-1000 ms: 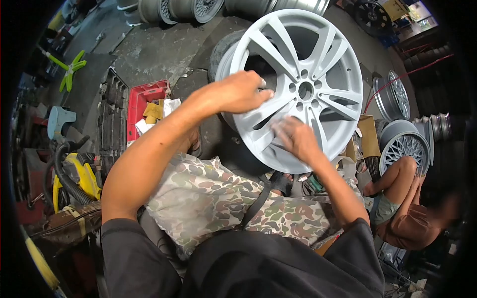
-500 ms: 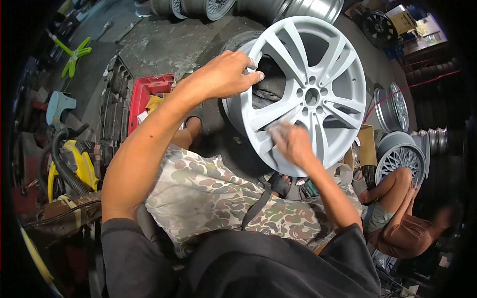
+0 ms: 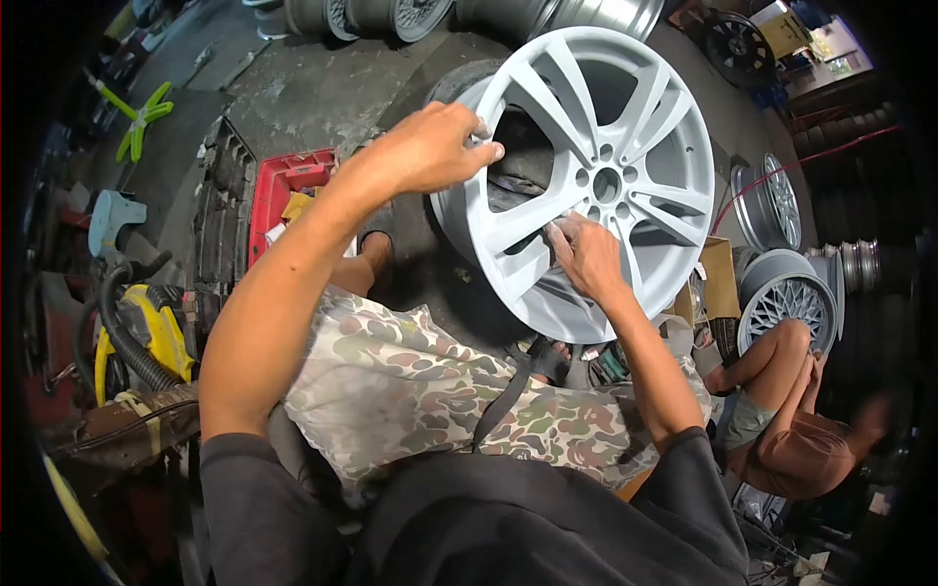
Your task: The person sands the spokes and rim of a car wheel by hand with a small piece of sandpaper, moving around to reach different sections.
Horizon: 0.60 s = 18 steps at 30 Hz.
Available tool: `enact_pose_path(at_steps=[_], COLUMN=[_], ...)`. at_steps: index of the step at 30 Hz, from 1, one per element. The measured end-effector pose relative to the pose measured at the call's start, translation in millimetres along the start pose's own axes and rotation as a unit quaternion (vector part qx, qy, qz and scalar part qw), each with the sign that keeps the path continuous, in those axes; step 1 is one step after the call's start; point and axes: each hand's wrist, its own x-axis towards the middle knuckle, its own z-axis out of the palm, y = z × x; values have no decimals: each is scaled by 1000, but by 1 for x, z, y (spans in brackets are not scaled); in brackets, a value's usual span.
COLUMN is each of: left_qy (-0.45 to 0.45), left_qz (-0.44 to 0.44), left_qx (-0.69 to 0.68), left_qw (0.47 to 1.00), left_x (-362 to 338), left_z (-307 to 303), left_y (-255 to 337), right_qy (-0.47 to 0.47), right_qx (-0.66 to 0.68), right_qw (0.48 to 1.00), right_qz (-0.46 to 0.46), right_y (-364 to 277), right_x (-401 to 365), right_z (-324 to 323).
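Observation:
A pale grey alloy wheel (image 3: 578,107) with paired spokes stands tilted in front of me, its face turned up toward me. My left hand (image 3: 440,148) is closed on the wheel's left rim, thumb on the near side and fingers bent over the edge. On the lower left spokes rests my right hand (image 3: 589,256), its fingers bent and pressed together near the hub. Grey dust coats the fingertips. Whether anything thin lies under them is hidden.
A red crate (image 3: 283,190) with small items stands left of the wheel. A yellow and black machine with a hose (image 3: 161,332) is farther left. More wheels (image 3: 787,303) lie at right, beside a crouching person (image 3: 791,439). A cardboard box (image 3: 720,278) sits close to the wheel.
My right hand has moved slightly up and right along the spokes, toward the hub. My left hand keeps its hold on the rim. The whole view has shifted slightly.

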Motion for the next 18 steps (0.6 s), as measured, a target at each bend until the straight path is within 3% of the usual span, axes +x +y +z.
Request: enact_pose_path(at_steps=[2,3,6,8,10,14,16,18], left_qy=[57,62,47,24,9,22,-5,36], left_qz=[43,44,28,39,-40,16,-17,-6], left_qx=[36,44,19,11,-22,-13,-44,-28], left_qw=[997,996,998,999,999,1000,999,999], left_x=[-2,-6,-7,-3,-11,-6,-13,-15], left_z=[9,7,-2,-3,-10,-2,-9,-11], left_y=[-10,-7,1,4,20,0,12,9], right_qy=[32,81,137,38,50,45,64,50], right_qx=[31,25,56,47,31,83,122,70], right_qw=[999,993,979,998,998,990,982,993], right_qz=[-21,-81,-140,-21,-26,-103,-132,-84], right_y=[-3,1,7,10,14,42,70,88], right_x=[-2,-12,-21,-3,9,7,10,1], right_z=[7,17,20,0,-1,-4,-18,-38])
